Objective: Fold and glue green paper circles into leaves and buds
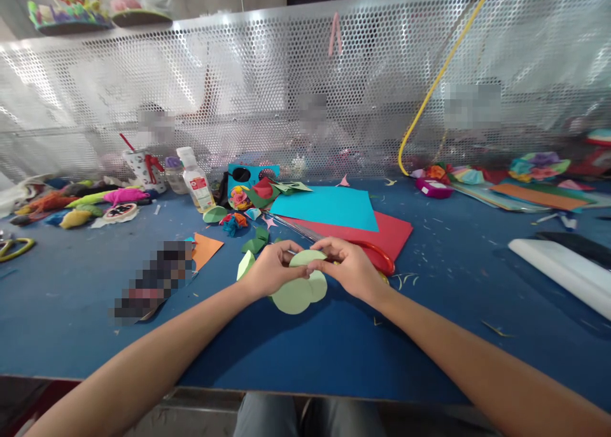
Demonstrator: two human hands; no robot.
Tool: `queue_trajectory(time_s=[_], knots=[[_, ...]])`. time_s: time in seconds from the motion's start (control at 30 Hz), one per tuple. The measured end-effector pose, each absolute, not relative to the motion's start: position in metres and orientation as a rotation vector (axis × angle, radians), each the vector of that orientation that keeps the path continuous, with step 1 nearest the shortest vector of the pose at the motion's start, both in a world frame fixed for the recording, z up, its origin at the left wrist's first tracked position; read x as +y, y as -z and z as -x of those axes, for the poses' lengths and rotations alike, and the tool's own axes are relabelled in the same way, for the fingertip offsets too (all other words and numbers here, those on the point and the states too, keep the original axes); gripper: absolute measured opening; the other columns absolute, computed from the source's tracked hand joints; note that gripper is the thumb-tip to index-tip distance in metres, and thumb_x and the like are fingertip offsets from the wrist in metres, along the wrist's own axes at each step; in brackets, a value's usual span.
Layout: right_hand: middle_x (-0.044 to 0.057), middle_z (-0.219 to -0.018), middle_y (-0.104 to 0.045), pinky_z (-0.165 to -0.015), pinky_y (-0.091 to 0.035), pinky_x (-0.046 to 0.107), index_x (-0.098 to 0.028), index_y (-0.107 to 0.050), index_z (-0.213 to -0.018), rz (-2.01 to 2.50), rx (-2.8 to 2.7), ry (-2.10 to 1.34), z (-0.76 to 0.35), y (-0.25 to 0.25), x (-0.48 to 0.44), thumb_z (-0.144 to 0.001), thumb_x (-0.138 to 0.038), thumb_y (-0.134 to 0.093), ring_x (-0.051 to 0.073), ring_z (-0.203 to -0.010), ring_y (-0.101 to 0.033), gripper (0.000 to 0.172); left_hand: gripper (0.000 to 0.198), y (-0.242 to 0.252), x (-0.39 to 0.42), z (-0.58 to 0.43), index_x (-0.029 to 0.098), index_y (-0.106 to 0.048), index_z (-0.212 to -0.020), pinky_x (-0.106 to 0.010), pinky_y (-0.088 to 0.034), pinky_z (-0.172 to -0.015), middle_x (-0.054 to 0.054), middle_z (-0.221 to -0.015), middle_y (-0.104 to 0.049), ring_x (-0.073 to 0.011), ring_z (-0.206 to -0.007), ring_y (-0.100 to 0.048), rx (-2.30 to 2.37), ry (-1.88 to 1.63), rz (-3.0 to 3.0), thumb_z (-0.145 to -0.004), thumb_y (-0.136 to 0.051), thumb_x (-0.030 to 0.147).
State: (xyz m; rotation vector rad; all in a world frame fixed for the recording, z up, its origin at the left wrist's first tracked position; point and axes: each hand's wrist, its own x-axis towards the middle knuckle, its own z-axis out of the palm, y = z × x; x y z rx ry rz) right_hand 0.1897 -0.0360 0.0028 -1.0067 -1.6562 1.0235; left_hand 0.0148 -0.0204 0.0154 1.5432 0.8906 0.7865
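Both my hands meet over the middle of the blue table, pinching a light green paper cut-out made of rounded lobes. My left hand grips its left upper edge with closed fingers. My right hand pinches its top right edge, fingers closed. Red-handled scissors lie on the table just behind my right hand. A cyan paper sheet lies over a red sheet beyond the hands. A small green scrap sits beside my left hand.
A glue bottle, a patterned cup and paper flowers stand at the back left. An orange paper piece lies left of centre. A white roll lies at right. A perforated metal screen closes the back.
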Motion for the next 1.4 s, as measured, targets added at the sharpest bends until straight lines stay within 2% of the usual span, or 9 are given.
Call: queue_trajectory(time_s=[0.1, 0.2, 0.33, 0.43, 0.53, 0.7, 0.93, 1.27, 1.4], knots=[[0.002, -0.070, -0.067, -0.057, -0.047, 0.028, -0.020, -0.053, -0.097, 1.085, -1.578, -0.937, -0.1924, -0.0016, -0.0327, -0.067, -0.036, -0.067, 0.019, -0.066, -0.064, 0.037, 0.030, -0.0191, -0.0198, -0.0141, 0.014, -0.057, -0.085, -0.017, -0.039, -0.042, -0.003, -0.065, -0.069, -0.0119, -0.048, -0.060, 0.931, -0.763, -1.512, -0.062, -0.072, 0.026], [0.005, -0.077, -0.069, -0.062, -0.048, 0.030, -0.020, -0.054, -0.102, 1.070, -1.546, -0.948, -0.1959, -0.0015, -0.0290, -0.070, -0.036, -0.064, 0.020, -0.072, -0.064, 0.037, 0.034, -0.0216, -0.0188, -0.0118, 0.013, -0.060, -0.090, -0.017, -0.039, -0.038, -0.005, -0.069, -0.070, -0.0119, -0.045, -0.058, 0.931, -0.721, -1.484, -0.062, -0.072, 0.029], [0.008, -0.087, -0.069, -0.069, -0.048, 0.032, -0.019, -0.051, -0.112, 1.031, -1.531, -0.963, -0.1985, -0.0033, -0.0263, -0.078, -0.037, -0.055, 0.020, -0.078, -0.064, 0.038, 0.036, -0.0212, -0.0177, -0.0101, 0.012, -0.060, -0.096, -0.021, -0.048, -0.052, -0.008, -0.078, -0.070, -0.0160, -0.062, -0.065, 0.851, -0.751, -1.396, -0.065, -0.071, 0.027], [0.009, -0.092, -0.067, -0.072, -0.048, 0.033, -0.018, -0.050, -0.114, 1.011, -1.498, -0.987, -0.1982, -0.0046, -0.0260, -0.081, -0.038, -0.050, 0.019, -0.077, -0.063, 0.038, 0.038, -0.0186, -0.0167, -0.0100, 0.013, -0.059, -0.101, -0.023, -0.050, -0.066, -0.008, -0.078, -0.071, -0.0178, -0.075, -0.066, 0.814, -0.778, -1.328, -0.067, -0.069, 0.026], [0.008, -0.093, -0.066, -0.071, -0.048, 0.032, -0.018, -0.051, -0.110, 1.018, -1.473, -0.994, -0.1976, -0.0054, -0.0259, -0.082, -0.038, -0.048, 0.017, -0.074, -0.062, 0.035, 0.040, -0.0152, -0.0147, -0.0098, 0.013, -0.057, -0.104, -0.024, -0.050, -0.065, -0.009, -0.080, -0.070, -0.0195, -0.076, -0.066, 0.813, -0.782, -1.286, -0.069, -0.068, 0.028], [0.006, -0.091, -0.064, -0.067, -0.047, 0.029, -0.019, -0.056, -0.103, 0.996, -1.536, -0.933, -0.1978, -0.0056, -0.0257, -0.083, -0.036, -0.047, 0.016, -0.072, -0.060, 0.027, 0.035, -0.0123, -0.0114, -0.0095, 0.011, -0.061, -0.098, -0.025, -0.050, -0.069, -0.009, -0.074, -0.069, -0.0160, -0.066, -0.066, 0.765, -0.841, -1.211, -0.076, -0.059, 0.038], [0.003, -0.085, -0.063, -0.061, -0.046, 0.027, -0.022, -0.059, -0.096, 0.942, -1.599, -0.910, -0.1970, -0.0046, -0.0278, -0.084, -0.034, -0.047, 0.014, -0.068, -0.057, 0.021, 0.031, -0.0138, -0.0131, -0.0082, 0.011, -0.062, -0.096, -0.023, -0.049, -0.061, -0.006, -0.069, -0.065, -0.0117, -0.059, -0.060, 0.780, -0.848, -1.215, -0.073, -0.062, 0.032], [0.004, -0.086, -0.062, -0.066, -0.048, 0.030, -0.021, -0.057, -0.078, 0.958, -1.703, -0.850, -0.1942, -0.0077, -0.0346, -0.074, -0.034, -0.060, 0.017, -0.075, -0.058, 0.014, 0.021, -0.0178, -0.0137, -0.0082, 0.014, -0.065, -0.084, -0.018, -0.035, -0.046, 0.002, -0.056, -0.055, -0.0063, -0.047, -0.044, 0.935, -1.052, -1.409, -0.071, -0.061, 0.030], [0.005, -0.094, -0.060, -0.065, -0.047, 0.028, -0.020, -0.057, -0.076, 0.909, -1.794, -0.795, -0.1950, -0.0066, -0.0328, -0.075, -0.025, -0.057, 0.016, -0.081, -0.057, 0.005, 0.022, -0.0194, -0.0131, -0.0068, 0.014, -0.065, -0.085, -0.018, -0.032, -0.046, 0.003, -0.054, -0.051, -0.0064, -0.047, -0.041, 0.965, -1.097, -1.440, -0.072, -0.061, 0.032]])
